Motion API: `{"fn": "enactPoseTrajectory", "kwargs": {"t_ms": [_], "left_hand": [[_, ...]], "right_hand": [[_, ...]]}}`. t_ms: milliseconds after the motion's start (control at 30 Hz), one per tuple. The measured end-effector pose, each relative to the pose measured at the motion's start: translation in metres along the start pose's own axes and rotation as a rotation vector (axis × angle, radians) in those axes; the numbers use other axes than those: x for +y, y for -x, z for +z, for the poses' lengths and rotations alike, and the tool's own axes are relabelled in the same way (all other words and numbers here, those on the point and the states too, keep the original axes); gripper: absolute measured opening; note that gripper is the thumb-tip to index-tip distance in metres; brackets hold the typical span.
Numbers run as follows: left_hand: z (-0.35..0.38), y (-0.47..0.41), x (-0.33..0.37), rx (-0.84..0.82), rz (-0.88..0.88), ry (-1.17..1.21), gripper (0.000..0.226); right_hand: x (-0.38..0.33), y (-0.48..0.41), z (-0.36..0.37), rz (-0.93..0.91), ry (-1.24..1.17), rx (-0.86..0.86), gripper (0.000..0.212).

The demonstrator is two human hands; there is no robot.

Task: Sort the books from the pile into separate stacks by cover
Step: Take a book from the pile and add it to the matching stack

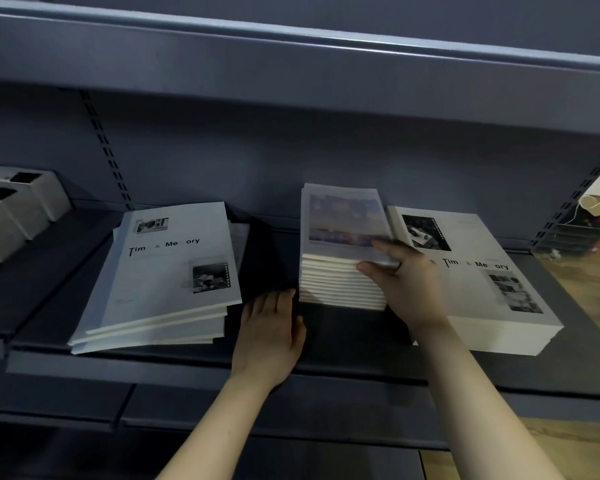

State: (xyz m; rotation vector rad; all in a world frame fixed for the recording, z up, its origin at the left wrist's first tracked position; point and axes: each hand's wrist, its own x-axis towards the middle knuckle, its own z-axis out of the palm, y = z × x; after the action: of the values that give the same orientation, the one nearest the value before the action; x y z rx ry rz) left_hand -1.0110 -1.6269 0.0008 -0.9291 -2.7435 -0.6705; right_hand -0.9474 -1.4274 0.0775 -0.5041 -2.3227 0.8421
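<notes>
Two bare forearms reach forward and up, hands apart

The left hand [271,332] lies palm down with its fingers [278,299] straight, close together and pointing ahead, the thumb out to the right. The right hand [404,282] sits higher and farther forward, back of the hand showing, wrist bent so it angles toward the left; its thumb rides above and its forefinger juts out below, the two pinched toward each other, the remaining fingers out of sight

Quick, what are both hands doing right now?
Left hand: open, flat on the shelf, holding nothing.
Right hand: gripping the top book of the middle stack.
</notes>
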Motion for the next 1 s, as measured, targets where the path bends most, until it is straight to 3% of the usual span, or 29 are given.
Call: {"fn": "enactPoseTrajectory", "kwargs": {"t_ms": [200, 400, 533, 667, 833, 1000], "left_hand": [[-0.007, 0.003, 0.001, -0.03, 0.012, 0.132, 0.042], [-0.02, 0.011, 0.003, -0.037, 0.05, 0.345, 0.034], [-0.034, 0.015, 0.003, 0.118, 0.076, 0.416, 0.028], [-0.061, 0.012, -0.01, 0.275, 0.07, 0.3, 0.025], [-0.088, 0.013, -0.057, 0.284, -0.19, -0.054, 0.023], [-0.11, 0.016, -0.089, 0.109, -0.638, -0.228, 0.055]], "right_hand": [[0.002, 0.011, 0.002, -0.07, 0.108, 0.055, 0.044], [-0.001, 0.041, -0.009, -0.06, 0.046, 0.113, 0.029], [-0.003, 0.06, -0.001, -0.106, 0.039, -0.024, 0.013], [0.005, 0.073, 0.017, -0.149, 0.082, -0.104, 0.006], [0.014, 0.083, 0.034, -0.156, 0.139, -0.171, 0.007], [0.016, 0.084, 0.043, -0.139, 0.204, -0.154, 0.01]]}}
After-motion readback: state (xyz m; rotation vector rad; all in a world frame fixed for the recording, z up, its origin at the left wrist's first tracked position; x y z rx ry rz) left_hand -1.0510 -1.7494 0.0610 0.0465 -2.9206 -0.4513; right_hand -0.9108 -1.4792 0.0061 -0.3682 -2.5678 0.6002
